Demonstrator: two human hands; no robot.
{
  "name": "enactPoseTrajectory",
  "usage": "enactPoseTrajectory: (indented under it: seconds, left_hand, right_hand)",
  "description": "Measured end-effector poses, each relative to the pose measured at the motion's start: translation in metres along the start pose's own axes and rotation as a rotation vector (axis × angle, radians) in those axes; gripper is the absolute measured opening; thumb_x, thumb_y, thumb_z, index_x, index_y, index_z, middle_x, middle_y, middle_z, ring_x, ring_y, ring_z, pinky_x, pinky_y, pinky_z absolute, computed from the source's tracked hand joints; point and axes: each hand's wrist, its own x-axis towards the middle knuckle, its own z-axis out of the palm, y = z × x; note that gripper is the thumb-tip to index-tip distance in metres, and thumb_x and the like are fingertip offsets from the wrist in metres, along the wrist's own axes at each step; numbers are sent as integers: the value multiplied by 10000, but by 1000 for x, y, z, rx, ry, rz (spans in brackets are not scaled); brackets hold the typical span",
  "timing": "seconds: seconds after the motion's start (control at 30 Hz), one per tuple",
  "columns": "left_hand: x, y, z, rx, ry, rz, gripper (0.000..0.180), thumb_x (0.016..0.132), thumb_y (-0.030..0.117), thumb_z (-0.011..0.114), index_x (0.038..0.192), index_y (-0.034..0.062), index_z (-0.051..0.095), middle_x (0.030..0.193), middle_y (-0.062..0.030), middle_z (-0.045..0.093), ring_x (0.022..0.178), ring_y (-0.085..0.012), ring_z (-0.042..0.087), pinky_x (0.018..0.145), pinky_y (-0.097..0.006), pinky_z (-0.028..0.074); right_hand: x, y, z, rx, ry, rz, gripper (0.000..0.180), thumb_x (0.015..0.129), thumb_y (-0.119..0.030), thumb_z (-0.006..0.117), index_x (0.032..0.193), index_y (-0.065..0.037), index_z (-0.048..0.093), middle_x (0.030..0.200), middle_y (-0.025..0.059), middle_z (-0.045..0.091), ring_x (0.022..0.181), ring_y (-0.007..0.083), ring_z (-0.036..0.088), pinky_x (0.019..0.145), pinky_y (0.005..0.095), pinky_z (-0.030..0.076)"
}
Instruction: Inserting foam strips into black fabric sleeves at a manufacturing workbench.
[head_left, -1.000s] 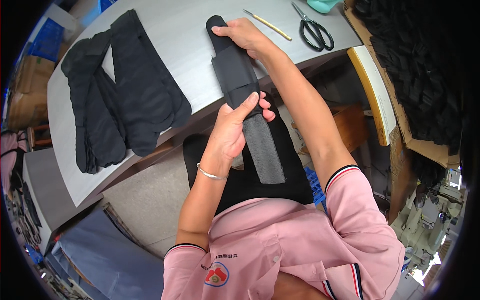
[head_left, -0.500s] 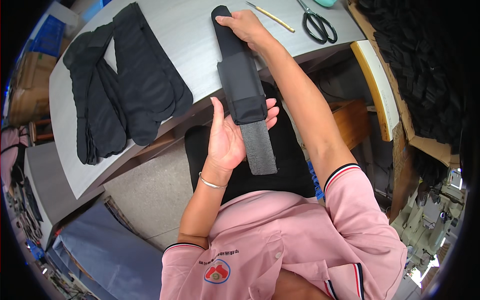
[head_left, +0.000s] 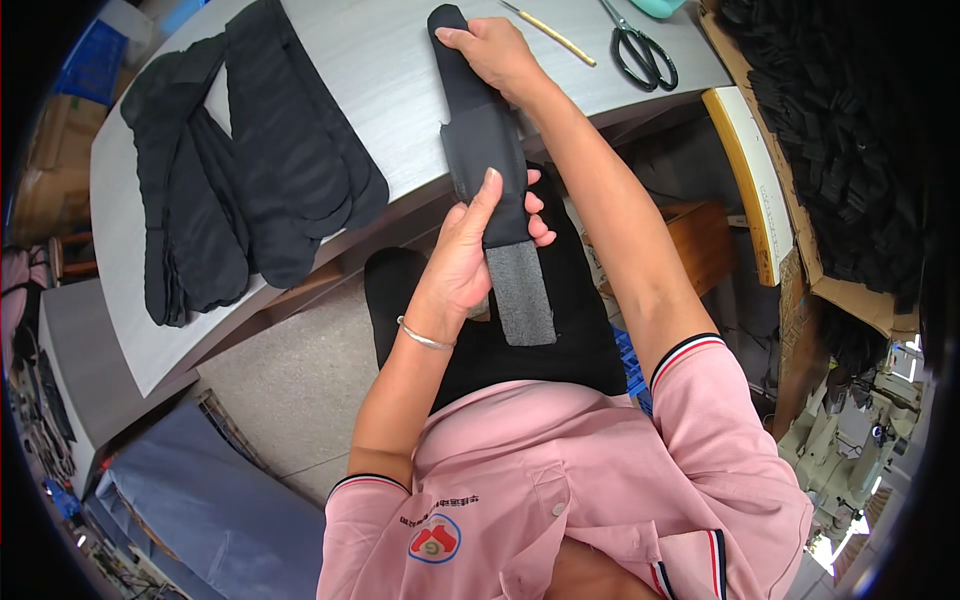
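A long black fabric strap [head_left: 487,145], wider in its middle, is stretched between my two hands over the table's near edge. Its near end is a grey, fuzzy-looking tab [head_left: 522,295] that hangs above my lap. My left hand [head_left: 475,235] is wrapped round the near part of the strap, thumb on top and fingers curled beneath. At the far, rounded end, my right hand [head_left: 492,58] grips it with the thumb on its upper face; some of those fingers are hidden.
Several long black fabric pieces [head_left: 290,150] lie stacked on the grey table [head_left: 390,90] at left. A thin yellow-handled tool [head_left: 550,35] and black-handled scissors [head_left: 643,58] lie at the far right. A cardboard box [head_left: 850,290] of black pieces stands beyond a yellow-edged board [head_left: 740,180].
My left hand has gone from lying open under the strap to closing round it, with the thumb now on top. The right hand keeps its grip on the far end.
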Motion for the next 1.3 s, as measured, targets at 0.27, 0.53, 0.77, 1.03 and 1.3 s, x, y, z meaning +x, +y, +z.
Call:
enactPoseTrajectory:
  seconds: [0.27,0.53,0.77,1.03,1.3]
  left_hand:
    - [-30,-23,10,139,13,26,313,1020,263,579,1152,-21,563,811,-44,592,690,-160,626,761,-399,595]
    - [-46,-37,-10,15,-34,2,685,1020,560,398,1334,-43,480,1234,-206,618,1146,-306,631,1077,-479,465]
    - [-25,-30,-25,-337,-118,-9,1002,885,778,299,1449,-47,375,1399,-223,521,1204,-310,600,1056,-446,492]
    - [-16,-17,-25,-66,-121,13,785,977,600,470,1433,-35,403,1210,-159,641,995,-245,690,901,-418,589]
    - [-16,-13,-16,71,-20,41,403,1014,306,585,1234,-28,535,899,-53,614,754,-153,632,768,-383,595]
  right_hand:
    - [-15,-11,13,-438,216,-254,485,928,-434,616,712,0,602,666,200,623,641,373,616,625,457,479]
    - [-4,0,23,-469,246,-246,420,936,-411,619,782,-24,671,690,179,668,678,374,673,617,466,529]
    - [0,11,24,-453,243,-239,452,934,-444,609,770,-25,659,695,175,666,700,374,668,639,472,515]
    - [-11,0,20,-454,232,-276,424,951,-401,581,829,-3,655,772,221,673,751,409,659,680,495,513]
    - [-23,-13,21,-482,206,-292,404,974,-330,556,863,48,645,809,265,663,780,434,648,702,494,509]
